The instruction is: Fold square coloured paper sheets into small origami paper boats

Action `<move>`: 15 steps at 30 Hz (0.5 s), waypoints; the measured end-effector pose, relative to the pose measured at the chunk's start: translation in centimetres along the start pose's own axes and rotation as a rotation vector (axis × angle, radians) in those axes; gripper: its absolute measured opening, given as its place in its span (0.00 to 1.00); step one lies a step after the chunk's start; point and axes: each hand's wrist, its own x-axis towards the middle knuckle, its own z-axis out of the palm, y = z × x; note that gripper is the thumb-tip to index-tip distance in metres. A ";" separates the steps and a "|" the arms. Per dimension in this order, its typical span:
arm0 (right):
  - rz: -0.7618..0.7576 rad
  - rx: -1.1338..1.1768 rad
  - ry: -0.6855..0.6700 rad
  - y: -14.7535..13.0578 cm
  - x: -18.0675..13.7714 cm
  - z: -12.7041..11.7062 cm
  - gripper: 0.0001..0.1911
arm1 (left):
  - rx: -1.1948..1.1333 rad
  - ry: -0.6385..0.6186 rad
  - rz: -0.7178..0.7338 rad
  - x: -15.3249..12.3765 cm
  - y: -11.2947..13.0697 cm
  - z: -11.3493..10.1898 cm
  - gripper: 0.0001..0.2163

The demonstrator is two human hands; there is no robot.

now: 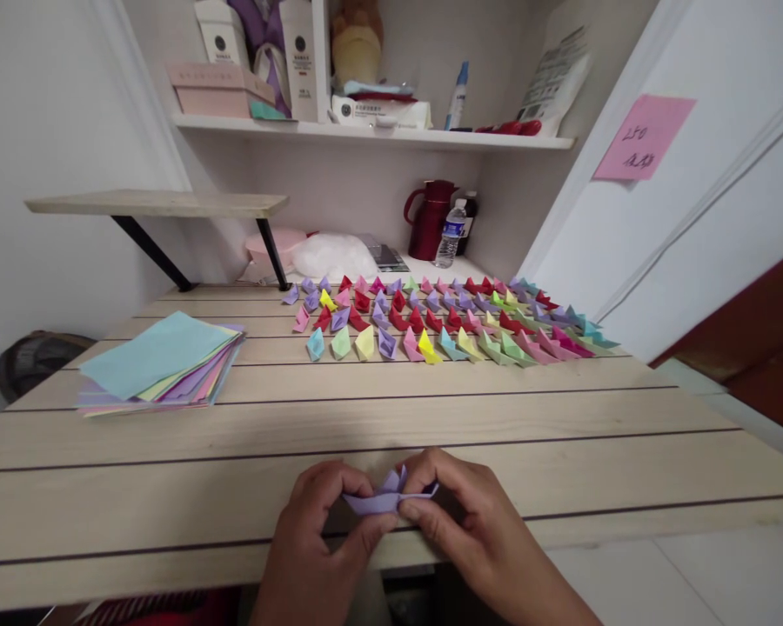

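Note:
A small purple paper boat [379,502] is held between my two hands just above the front edge of the table. My left hand [323,522] pinches its left side, with the thumb below and the forefinger on top. On the other side, my right hand [466,522] grips the boat between thumb and forefinger near its middle. The boat's raised peak shows between the fingers. Parts of its hull are hidden behind the fingertips.
Rows of folded paper boats [386,343] in several colours stand towards the back of the slatted table [365,417]. A stack of coloured paper [157,352] lies at the left. Behind are a raised wooden shelf [163,203], a dark red jug [431,222] and a water bottle [452,233].

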 end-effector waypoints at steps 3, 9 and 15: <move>0.010 0.003 -0.001 0.0 0.1 0.0 0.05 | -0.041 -0.031 -0.017 0.2 0.2 -0.3 0.09; -0.003 0.007 0.068 0.5 0.3 0.3 0.06 | -0.014 -0.031 0.147 0.2 -0.8 -0.7 0.04; -0.209 -0.361 0.047 1.0 -1.2 -0.1 0.07 | 0.450 -0.068 0.554 -0.2 -3.2 -0.8 0.06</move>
